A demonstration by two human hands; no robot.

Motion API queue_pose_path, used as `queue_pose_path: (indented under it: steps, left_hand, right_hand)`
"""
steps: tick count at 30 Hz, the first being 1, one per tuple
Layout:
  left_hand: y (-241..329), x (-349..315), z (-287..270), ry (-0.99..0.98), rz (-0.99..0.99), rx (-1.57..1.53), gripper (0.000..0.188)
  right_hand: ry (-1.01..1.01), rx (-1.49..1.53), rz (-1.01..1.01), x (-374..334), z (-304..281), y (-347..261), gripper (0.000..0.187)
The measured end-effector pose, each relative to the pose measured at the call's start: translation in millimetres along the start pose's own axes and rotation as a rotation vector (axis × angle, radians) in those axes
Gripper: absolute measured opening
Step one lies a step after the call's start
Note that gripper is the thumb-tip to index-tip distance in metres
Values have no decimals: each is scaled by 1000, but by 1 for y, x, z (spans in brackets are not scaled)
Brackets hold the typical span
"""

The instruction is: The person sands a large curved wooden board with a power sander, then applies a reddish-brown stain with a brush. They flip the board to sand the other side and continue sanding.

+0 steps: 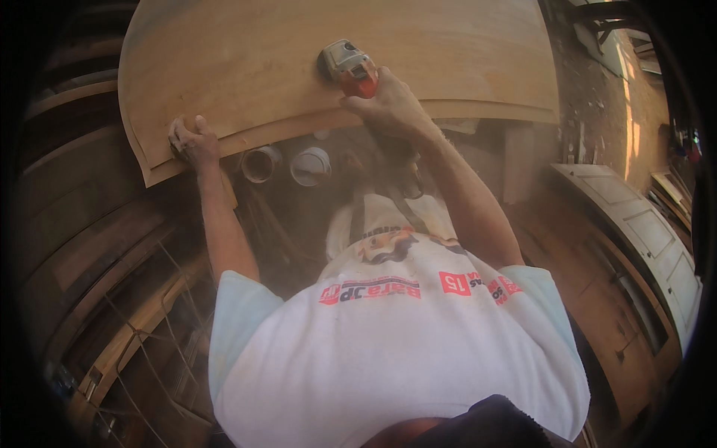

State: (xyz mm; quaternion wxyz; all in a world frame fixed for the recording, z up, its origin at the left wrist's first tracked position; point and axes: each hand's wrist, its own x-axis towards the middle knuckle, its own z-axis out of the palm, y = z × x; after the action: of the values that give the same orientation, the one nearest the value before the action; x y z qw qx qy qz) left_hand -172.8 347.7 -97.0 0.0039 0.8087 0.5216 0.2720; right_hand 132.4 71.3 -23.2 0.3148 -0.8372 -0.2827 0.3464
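A broad, light-brown wooden panel (pixel 239 67) spreads across the far side, its surface smudged with paler and darker patches. My right hand (pixel 392 104) is closed around a red and grey power tool that looks like an angle grinder (pixel 361 81). The tool's head rests on the panel, and its disc is mostly hidden beneath. My left hand (pixel 196 145) grips the panel at its near left corner, fingers bent at the edge. Something dark shows under those fingers, too small to name.
Below the panel's near edge stand two round, open containers (pixel 310 166). To the right leans a white panelled door (pixel 635 216), with wooden boards (pixel 590 299) beside it. Thin metal rods (pixel 138 336) and stacked planks (pixel 82 179) fill the left. The air looks dusty.
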Motion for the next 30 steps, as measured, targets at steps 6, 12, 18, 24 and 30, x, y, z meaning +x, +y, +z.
queue_pose_path:
  steps: [6, 12, 18, 24, 30]
  left_hand:
    - [-9, -4, 2, -20, 60, -87, 51]
    - [-7, -2, 9, 6, 39, -141, 53]
    - [-10, -7, 1, -62, 41, -35, 55]
    - [-17, -2, 7, -54, 12, 4, 54]
    - [-8, -4, 14, -26, -9, 42, 49]
  right_hand:
    - [232, 306, 133, 17, -102, 91, 49]
    - [204, 173, 87, 22, -85, 50, 51]
    - [-12, 34, 89, 18, -14, -16, 71]
    - [298, 222, 120, 45, -132, 114, 71]
    - [485, 349, 207, 55, -258, 233, 53]
